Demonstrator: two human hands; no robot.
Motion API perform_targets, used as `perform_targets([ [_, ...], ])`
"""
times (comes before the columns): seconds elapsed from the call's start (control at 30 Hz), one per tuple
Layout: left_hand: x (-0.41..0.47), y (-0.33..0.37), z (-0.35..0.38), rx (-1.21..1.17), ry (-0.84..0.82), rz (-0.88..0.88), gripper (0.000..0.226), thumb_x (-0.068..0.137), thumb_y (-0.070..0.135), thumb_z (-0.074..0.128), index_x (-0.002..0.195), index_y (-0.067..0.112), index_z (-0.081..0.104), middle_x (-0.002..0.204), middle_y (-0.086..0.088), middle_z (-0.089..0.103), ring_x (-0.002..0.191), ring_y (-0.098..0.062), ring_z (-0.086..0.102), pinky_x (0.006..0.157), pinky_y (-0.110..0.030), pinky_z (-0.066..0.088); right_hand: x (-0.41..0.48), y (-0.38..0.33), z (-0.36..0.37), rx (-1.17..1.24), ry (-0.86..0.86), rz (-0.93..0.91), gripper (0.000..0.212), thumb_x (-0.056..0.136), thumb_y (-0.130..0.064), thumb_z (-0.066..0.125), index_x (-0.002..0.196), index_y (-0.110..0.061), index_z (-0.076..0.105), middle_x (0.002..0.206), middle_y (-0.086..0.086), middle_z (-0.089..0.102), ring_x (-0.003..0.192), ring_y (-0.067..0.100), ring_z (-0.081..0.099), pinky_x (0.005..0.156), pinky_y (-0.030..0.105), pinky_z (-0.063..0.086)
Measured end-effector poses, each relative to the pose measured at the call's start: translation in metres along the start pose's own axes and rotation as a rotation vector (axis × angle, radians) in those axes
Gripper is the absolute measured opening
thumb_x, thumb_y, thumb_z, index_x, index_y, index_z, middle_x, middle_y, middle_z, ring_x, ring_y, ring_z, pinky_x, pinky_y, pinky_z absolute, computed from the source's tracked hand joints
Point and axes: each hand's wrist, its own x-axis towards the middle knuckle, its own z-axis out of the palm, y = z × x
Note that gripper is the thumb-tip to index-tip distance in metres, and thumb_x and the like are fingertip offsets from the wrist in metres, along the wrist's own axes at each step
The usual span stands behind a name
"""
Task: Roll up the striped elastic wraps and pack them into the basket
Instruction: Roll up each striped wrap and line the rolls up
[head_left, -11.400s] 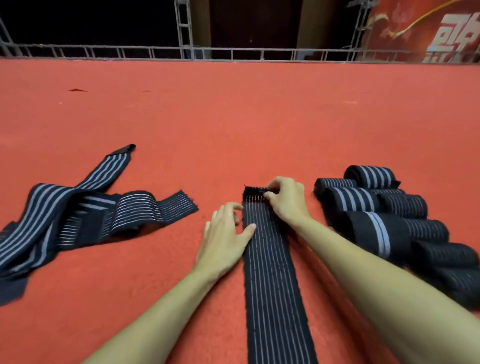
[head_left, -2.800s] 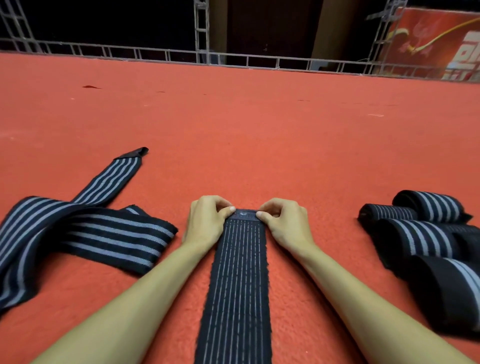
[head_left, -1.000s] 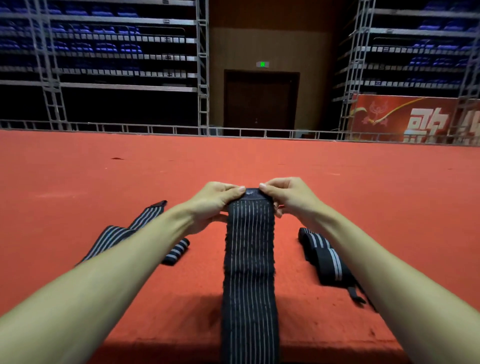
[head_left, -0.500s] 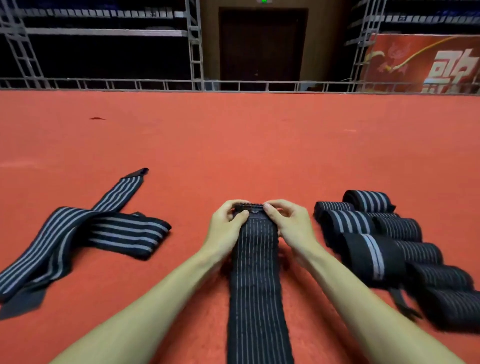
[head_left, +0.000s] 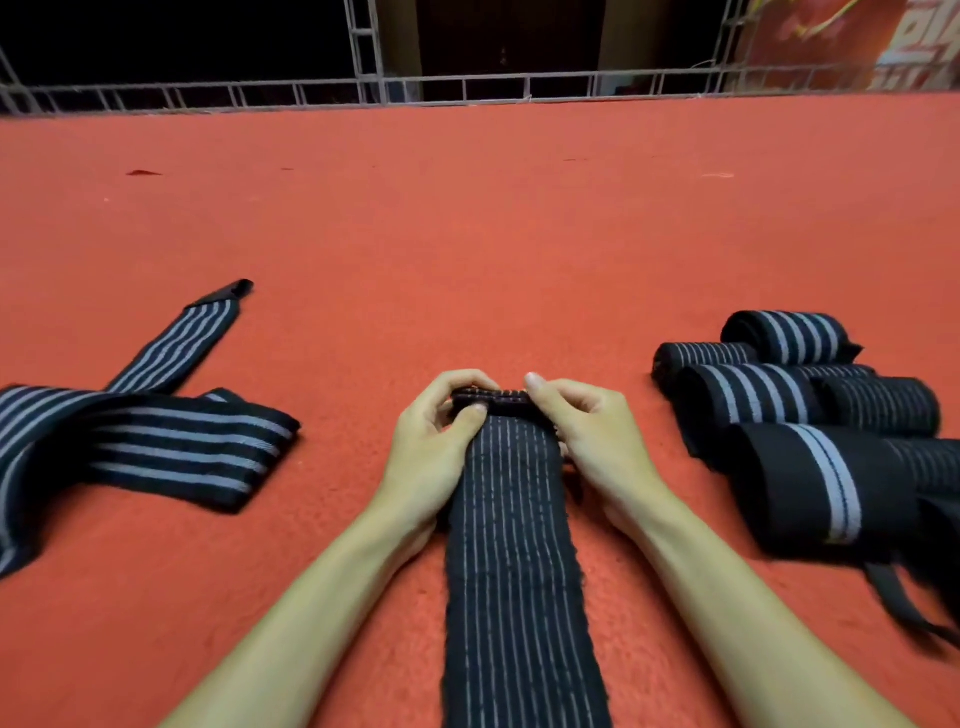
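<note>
Both bare forearms reach forward from the bottom of the view and angle inward, so the wrists sit closer together than the elbows. The left forearm (head_left: 291, 623) comes in from the lower left, the right forearm (head_left: 753, 623) from the lower right. The left hand (head_left: 431, 447) and right hand (head_left: 592, 441) sit side by side, nearly level, with a narrow gap between them. Each hand's fingers curl over the far side of the rolled end of the striped wrap (head_left: 511, 545). The left thumb (head_left: 467, 418) presses on the near face of the roll. The right hand's fingertips (head_left: 535, 382) point inward toward the left hand, and its knuckles are raised.
</note>
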Motion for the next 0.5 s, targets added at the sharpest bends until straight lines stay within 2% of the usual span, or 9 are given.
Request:
perform_targets([
  [0.07,-0.0002,0.0006,-0.0003,-0.018,-0.003,-0.028,0.027,0.091,-0.002,0.051,0.091,0.021,0.064,0.089,0.006,0.066,0.08,-0.006,0.057,0.074,-0.023,0.044,-0.0014,-0.0025,-0.0001,0.047,-0.001,0.004,0.022,0.09,-0.026,0.065,0.085,-0.006,0.073,0.07,0.006,0.064,0.062,0.016,0.053,0.048,0.023,0.04],
  [0.13,0.0003,0.0015,-0.0002,-0.032,-0.017,-0.039,0.025,0.09,-0.002,0.052,0.092,0.02,0.064,0.092,0.004,0.066,0.085,-0.007,0.058,0.079,-0.025,0.043,-0.0016,-0.0034,-0.0011,0.067,0.021,-0.021,0.011,0.086,-0.018,0.07,0.088,-0.009,0.074,0.079,0.006,0.072,0.068,0.009,0.061,0.055,0.02,0.047],
  [0.23,-0.0007,0.0009,0.0003,-0.061,-0.026,-0.054,0.017,0.09,0.007,0.057,0.095,0.02,0.065,0.093,0.006,0.067,0.088,-0.007,0.059,0.081,-0.025,0.046,-0.0028,-0.0024,-0.0022,0.05,0.014,-0.066,0.008,0.083,-0.011,0.072,0.09,-0.01,0.075,0.086,0.005,0.074,0.074,0.005,0.063,0.062,0.017,0.049],
  [0.33,-0.0022,-0.0004,0.0008,-0.073,0.0,-0.112,0.012,0.092,0.017,0.059,0.102,0.019,0.063,0.081,0.004,0.066,0.073,-0.005,0.06,0.066,-0.02,0.048,-0.0052,-0.0018,-0.0035,0.047,0.037,-0.091,0.01,0.081,-0.008,0.074,0.089,-0.013,0.074,0.081,0.001,0.072,0.07,0.004,0.061,0.058,0.014,0.047],
  [0.4,-0.0032,0.0002,0.0014,-0.081,-0.025,-0.121,0.013,0.093,0.016,0.058,0.106,0.016,0.061,0.069,0.007,0.063,0.061,-0.002,0.059,0.055,-0.016,0.046,-0.0059,-0.002,-0.0047,0.051,0.058,-0.112,0.012,0.079,-0.006,0.075,0.088,-0.014,0.074,0.079,-0.001,0.072,0.07,0.003,0.06,0.061,0.013,0.046],
  [0.5,-0.0046,0.0018,0.0009,-0.036,-0.081,-0.056,0.013,0.093,0.008,0.055,0.104,0.014,0.06,0.077,0.006,0.065,0.065,0.003,0.06,0.058,-0.012,0.045,-0.0065,-0.0025,-0.006,0.032,0.052,-0.137,0.015,0.078,-0.002,0.075,0.086,-0.014,0.073,0.075,-0.006,0.071,0.069,0.001,0.06,0.065,0.013,0.045],
])
